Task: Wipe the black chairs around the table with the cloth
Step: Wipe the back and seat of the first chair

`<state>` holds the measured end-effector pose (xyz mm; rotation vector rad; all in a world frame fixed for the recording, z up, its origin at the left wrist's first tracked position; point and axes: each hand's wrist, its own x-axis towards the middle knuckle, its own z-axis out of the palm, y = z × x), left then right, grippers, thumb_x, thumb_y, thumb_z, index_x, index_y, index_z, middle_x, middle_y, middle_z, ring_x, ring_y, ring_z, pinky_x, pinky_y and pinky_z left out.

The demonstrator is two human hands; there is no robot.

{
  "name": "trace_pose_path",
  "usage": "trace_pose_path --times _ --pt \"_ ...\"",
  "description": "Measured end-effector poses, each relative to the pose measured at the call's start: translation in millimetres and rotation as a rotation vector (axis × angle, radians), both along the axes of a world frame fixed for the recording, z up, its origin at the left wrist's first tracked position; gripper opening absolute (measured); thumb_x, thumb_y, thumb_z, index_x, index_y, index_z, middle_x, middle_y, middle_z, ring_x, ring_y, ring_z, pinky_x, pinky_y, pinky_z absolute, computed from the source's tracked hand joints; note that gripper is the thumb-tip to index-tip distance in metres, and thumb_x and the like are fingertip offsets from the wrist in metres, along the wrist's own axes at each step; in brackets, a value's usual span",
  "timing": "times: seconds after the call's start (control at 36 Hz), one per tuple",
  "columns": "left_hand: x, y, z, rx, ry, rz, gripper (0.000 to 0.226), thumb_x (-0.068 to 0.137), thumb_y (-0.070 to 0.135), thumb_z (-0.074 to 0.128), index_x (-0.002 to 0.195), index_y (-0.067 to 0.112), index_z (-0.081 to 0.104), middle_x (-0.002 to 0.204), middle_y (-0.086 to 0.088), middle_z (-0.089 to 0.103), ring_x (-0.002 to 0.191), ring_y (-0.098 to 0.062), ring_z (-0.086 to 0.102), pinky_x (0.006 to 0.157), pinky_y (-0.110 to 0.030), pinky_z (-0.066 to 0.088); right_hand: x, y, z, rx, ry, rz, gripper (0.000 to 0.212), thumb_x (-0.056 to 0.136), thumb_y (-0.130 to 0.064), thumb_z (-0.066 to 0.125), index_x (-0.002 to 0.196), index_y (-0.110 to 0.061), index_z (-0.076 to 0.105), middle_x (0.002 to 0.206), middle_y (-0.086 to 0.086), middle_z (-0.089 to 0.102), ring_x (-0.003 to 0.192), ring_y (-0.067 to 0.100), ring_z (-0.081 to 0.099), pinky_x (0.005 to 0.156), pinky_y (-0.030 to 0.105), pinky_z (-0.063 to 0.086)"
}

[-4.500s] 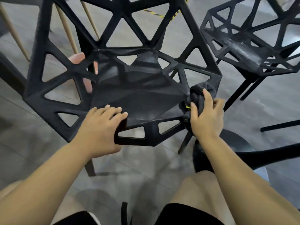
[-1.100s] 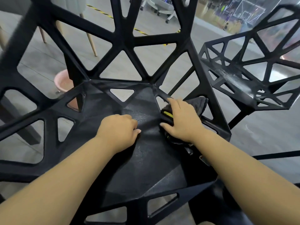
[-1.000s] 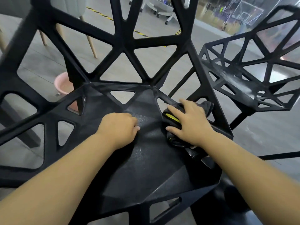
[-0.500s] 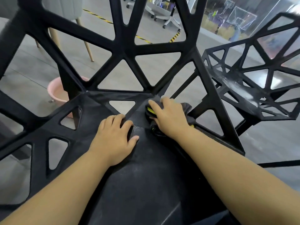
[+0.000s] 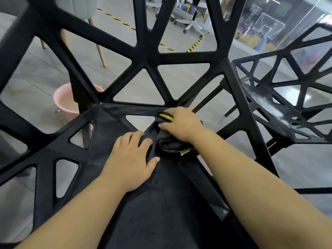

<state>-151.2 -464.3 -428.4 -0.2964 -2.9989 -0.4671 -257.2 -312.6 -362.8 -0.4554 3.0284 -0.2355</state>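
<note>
Place: open office or lab hall
Floor [image 5: 296, 164]: grey, marked with yellow-black hazard tape [image 5: 115, 18]
Background: white wheeled office chairs [image 5: 193, 24], glass partition [image 5: 269, 27]

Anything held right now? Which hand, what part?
The right hand grips the cloth by its bunched-up middle, yellow-striped edge poking out by the thumb. The left hand holds nothing; it rests flat on the chair seat.

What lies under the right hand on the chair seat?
Under the right hand lies a dark cloth with a yellow stripe, held on the chair seat. The hand covers the cloth's middle.
</note>
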Motion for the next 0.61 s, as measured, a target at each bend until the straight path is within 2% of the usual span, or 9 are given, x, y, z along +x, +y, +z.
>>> trace_pose_path --times 0.08,0.19,0.25,0.33,0.44,0.53,0.61 --pt "0.4 -0.4 0.5 -0.004 0.008 -0.002 0.058 0.082 0.058 0.03 0.113 0.021 0.062 0.123 -0.006 0.055 0.115 -0.028 0.049 0.099 -0.043 0.039 13.1 -3.1 -8.1 0.039 0.031 0.065 0.044 0.088 -0.046 0.057 0.128 -0.026 0.055 0.119 0.001 0.053 0.108 0.023 0.054 0.087 0.039 0.047" --pt "1.3 -1.9 0.1 0.017 0.014 -0.005 0.056 0.082 0.058 0.031 0.111 0.022 0.062 0.122 -0.005 0.056 0.114 -0.027 0.05 0.099 -0.042 0.039 -4.2 1.0 -15.6 0.188 0.273 -0.052 0.051 0.091 -0.043 0.054 0.134 -0.017 0.047 0.128 0.009 0.045 0.111 0.033 0.05 0.086 0.043 0.043" --pt "1.5 -1.9 -1.0 0.025 0.014 0.0 0.057 0.081 0.058 0.031 0.111 0.022 0.062 0.122 -0.005 0.056 0.115 -0.027 0.049 0.1 -0.041 0.037 -17.1 0.2 -17.4 0.256 0.358 -0.103 0.047 0.087 -0.037 0.062 0.125 -0.011 0.054 0.12 0.014 0.048 0.105 0.035 0.051 0.08 0.043 0.043" --pt "0.9 -1.6 -1.1 0.03 0.008 0.0 0.057 0.081 0.059 0.031 0.112 0.022 0.062 0.123 -0.004 0.056 0.115 -0.026 0.049 0.101 -0.041 0.036 -22.2 -8.0 -24.9 0.249 0.454 -0.152 0.037 0.071 -0.02 0.077 0.1 -0.003 0.065 0.096 0.017 0.057 0.081 0.035 0.057 0.064 0.038 0.044" --pt "1.3 -3.2 -0.4 0.036 -0.018 -0.012 0.058 0.081 0.059 0.029 0.115 0.024 0.061 0.126 -0.003 0.055 0.119 -0.025 0.047 0.103 -0.04 0.035 -22.4 -12.7 -24.8 0.192 0.355 -0.197 0.037 0.091 -0.026 0.056 0.121 -0.006 0.054 0.118 0.013 0.05 0.104 0.032 0.051 0.085 0.038 0.04" --pt "2.0 -3.8 3.5 0.057 -0.028 -0.023 0.066 0.079 0.062 0.022 0.12 0.025 0.058 0.132 -0.001 0.05 0.125 -0.024 0.041 0.108 -0.037 0.029 -21.8 -10.4 -14.8 0.148 0.286 -0.156 0.046 0.091 -0.038 0.055 0.126 -0.01 0.054 0.122 0.011 0.046 0.108 0.032 0.05 0.088 0.041 0.042" --pt "1.7 -3.4 7.5 0.073 -0.054 -0.022 0.08 0.077 0.066 0.011 0.136 0.024 0.043 0.145 0.002 0.035 0.136 -0.02 0.025 0.113 -0.033 0.017 -20.4 -10.5 -5.4 0.162 0.167 -0.123 0.049 0.09 -0.042 0.056 0.128 -0.012 0.053 0.122 0.009 0.043 0.107 0.032 0.051 0.084 0.04 0.043"
